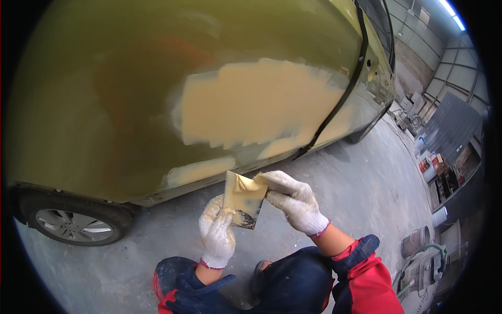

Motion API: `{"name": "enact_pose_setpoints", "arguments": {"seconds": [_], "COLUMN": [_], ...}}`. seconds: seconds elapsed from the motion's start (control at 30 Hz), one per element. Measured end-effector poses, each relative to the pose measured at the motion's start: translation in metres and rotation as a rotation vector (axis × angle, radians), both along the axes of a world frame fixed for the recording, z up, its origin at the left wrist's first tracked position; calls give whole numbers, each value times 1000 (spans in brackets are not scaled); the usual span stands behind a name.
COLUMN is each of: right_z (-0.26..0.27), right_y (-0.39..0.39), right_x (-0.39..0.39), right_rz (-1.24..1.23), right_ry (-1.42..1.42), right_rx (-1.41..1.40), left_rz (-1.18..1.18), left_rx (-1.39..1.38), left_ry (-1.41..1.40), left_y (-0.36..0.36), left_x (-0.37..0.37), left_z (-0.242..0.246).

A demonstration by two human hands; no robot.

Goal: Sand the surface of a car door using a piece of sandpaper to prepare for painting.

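Note:
My left hand [218, 231], in a stained white knit glove, grips a flat metal plate [245, 204] that carries yellowish body filler [246, 184] on its upper part and dark residue at its lower end. In my gloved right hand [294, 200] is a flat filler spreader [276, 183], its tip at the upper right corner of the plate, by the filler. Beyond both hands stands an olive-green car body [129, 98]. A large tan filler patch [255, 104] covers part of its side, left of a black seam, and a smaller patch [202, 172] lies low near the sill.
A car wheel [74, 225] stands at the left on the grey concrete floor [149, 235]. At the right are a metal bucket [415, 241], a machine with a green hose [421, 271], a white bucket [439, 216] and a dark corrugated sheet [451, 125]. My knees are bent below my hands.

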State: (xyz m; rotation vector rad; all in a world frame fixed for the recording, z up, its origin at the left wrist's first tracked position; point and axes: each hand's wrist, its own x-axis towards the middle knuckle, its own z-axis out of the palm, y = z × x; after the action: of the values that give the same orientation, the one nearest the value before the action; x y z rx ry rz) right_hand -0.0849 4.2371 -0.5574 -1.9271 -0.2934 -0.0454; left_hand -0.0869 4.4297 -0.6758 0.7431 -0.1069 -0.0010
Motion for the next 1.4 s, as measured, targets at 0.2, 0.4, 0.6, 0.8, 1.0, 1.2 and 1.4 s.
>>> {"name": "enact_pose_setpoints", "arguments": {"seconds": [0.2, 0.4, 0.6, 0.8, 1.0, 1.2, 1.4], "right_z": [-8, 17, 83, 72, -9, 3, 90], "right_y": [-15, 12, 59, 107, 121, 86, 66], "right_x": [1, 59, 118, 121, 111, 88, 114], "right_rz": [34, -314, -633, -489, -402, -353, -583], "right_ry": [-339, -1147, -1621, -1596, -1476, -1481, -1485], "right_rx": [29, -481, -724, -673, -811, -785, -700], "left_rz": [-307, -201, 42, 29, 67, 22, 43], "left_rx": [-401, -447, -433, -438, -405, -411, -362], "left_ry": [109, 61, -110, -45, 36, -5, 43], "left_y": [9, 44, 88, 96, 94, 93, 92], "left_x": [-19, -30, -38, -45, -43, -40, -40], "left_z": [-9, 51, 62, 62, 56, 59, 56]}}
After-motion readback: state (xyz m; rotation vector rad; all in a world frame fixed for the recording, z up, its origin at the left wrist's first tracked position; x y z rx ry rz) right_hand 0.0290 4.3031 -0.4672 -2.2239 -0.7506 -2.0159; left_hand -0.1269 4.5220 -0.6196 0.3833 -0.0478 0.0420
